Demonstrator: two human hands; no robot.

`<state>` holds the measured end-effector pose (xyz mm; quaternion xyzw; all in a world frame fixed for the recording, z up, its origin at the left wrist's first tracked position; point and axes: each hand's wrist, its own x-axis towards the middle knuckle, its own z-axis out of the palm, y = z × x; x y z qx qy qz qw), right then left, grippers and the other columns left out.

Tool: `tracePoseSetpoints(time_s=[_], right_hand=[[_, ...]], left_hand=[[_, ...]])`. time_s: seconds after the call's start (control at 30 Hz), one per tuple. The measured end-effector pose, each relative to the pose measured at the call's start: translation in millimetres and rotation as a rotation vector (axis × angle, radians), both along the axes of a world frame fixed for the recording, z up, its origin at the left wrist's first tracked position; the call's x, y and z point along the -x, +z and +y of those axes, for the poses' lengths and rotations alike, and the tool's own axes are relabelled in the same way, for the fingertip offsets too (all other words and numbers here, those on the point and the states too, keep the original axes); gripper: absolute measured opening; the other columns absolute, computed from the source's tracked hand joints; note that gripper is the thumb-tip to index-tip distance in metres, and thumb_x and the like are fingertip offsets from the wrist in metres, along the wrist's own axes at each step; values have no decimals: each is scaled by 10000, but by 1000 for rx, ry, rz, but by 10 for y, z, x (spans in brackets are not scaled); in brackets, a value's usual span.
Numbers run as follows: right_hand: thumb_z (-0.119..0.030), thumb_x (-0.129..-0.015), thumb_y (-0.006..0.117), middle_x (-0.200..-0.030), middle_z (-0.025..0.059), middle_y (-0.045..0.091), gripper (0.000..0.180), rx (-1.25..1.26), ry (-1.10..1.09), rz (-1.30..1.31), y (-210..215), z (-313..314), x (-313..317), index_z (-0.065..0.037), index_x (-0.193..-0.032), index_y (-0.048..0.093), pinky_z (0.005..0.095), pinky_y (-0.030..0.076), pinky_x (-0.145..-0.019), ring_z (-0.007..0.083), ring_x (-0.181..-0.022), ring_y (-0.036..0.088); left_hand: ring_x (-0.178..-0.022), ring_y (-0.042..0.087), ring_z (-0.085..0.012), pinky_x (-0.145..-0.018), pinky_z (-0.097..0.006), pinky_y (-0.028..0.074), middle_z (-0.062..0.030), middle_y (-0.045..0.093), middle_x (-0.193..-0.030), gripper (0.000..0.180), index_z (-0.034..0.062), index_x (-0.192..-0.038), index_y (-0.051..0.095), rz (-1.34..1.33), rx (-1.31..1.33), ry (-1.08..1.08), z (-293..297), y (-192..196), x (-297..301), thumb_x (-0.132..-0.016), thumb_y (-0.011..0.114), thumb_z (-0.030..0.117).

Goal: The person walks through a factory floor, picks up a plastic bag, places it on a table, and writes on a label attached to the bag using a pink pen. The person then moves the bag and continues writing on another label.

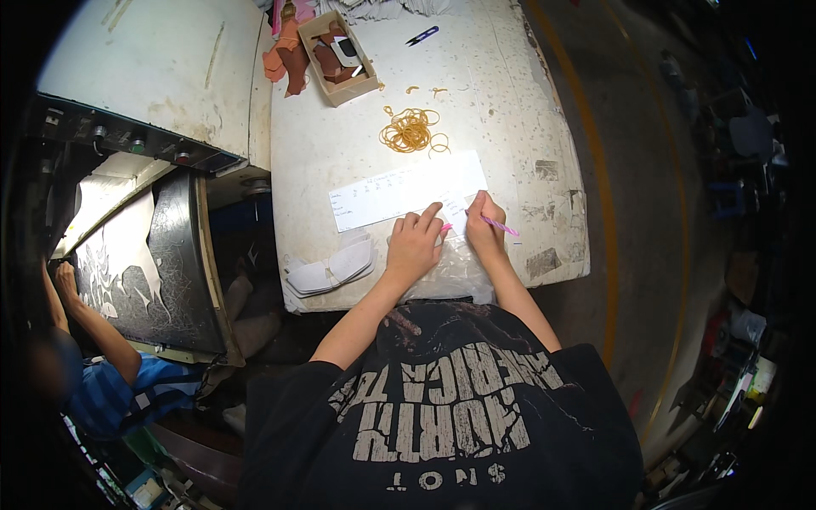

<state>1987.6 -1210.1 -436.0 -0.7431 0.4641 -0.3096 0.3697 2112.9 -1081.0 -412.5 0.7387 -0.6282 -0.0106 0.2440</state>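
A long white paper sheet [374, 201] with handwriting lies near the table's front edge. My right hand [485, 228] rests on its right end, fingers closed round a purple pen [500, 226] with its tip at the paper. Beside it, my left hand [414, 244] lies on the sheet's lower edge. A small pink piece [446, 227], which looks like a pen cap, sticks out between its thumb and forefinger. Under and below my hands is a clear plastic bag [461, 276]. Left of my left hand lies a banded bundle of white cut pieces [331, 265].
Beyond the paper is a pile of yellow rubber bands [410, 130]. Farther back stand a cardboard box [352, 90] of brown scraps and small blue thread snips [422, 36]. At left, a co-worker's arms [102, 327] reach to a machine [153, 76] with a white sheet on its bed.
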Motion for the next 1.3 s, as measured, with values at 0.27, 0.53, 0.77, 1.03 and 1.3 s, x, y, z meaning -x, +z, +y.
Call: tracePoseSetpoints(time_s=[0.27, 0.53, 0.77, 1.03, 1.3], right_hand=[[-227, -1111, 452, -683, 206, 642, 390, -74, 93, -25, 86, 92, 63, 9, -836, 595, 431, 508, -600, 351, -624, 658], [-221, -1098, 475, -703, 215, 648, 357, -46, 123, 18, 61, 69, 78, -2, -853, 613, 450, 514, -610, 389, -650, 671], [-217, -1098, 481, -690, 226, 634, 356, -44, 103, -10, 19, 77, 78, 3, -848, 607, 461, 506, -601, 403, -640, 661], [-225, -1099, 488, -688, 224, 634, 362, -23, 87, -16, -11, 72, 77, 5, -846, 607, 456, 505, -597, 398, -631, 657], [-234, -1102, 482, -695, 214, 650, 374, -60, 39, -66, 4, 74, 73, 6, -845, 608, 445, 505, -592, 379, -627, 665]], left_hand=[[-960, 586, -265, -852, -404, 457, -36, 619, -1394, 202, 80, -1044, 664, -6, -6, 2, 0, 7, -3, -939, 687, 252], [-977, 581, -270, -856, -404, 455, -45, 597, -1416, 217, 74, -1056, 650, 3, -5, -9, -9, -4, -5, -922, 689, 240], [-988, 581, -275, -871, -412, 453, -51, 586, -1430, 241, 71, -1079, 654, 1, -25, -16, 4, -8, -12, -903, 700, 230], [-983, 579, -272, -872, -410, 450, -51, 586, -1428, 248, 73, -1084, 657, 3, -18, -16, 2, -23, -8, -895, 706, 226], [-987, 580, -271, -873, -409, 451, -49, 589, -1424, 249, 76, -1085, 658, 1, -24, -16, 6, -30, -14, -891, 709, 224]])
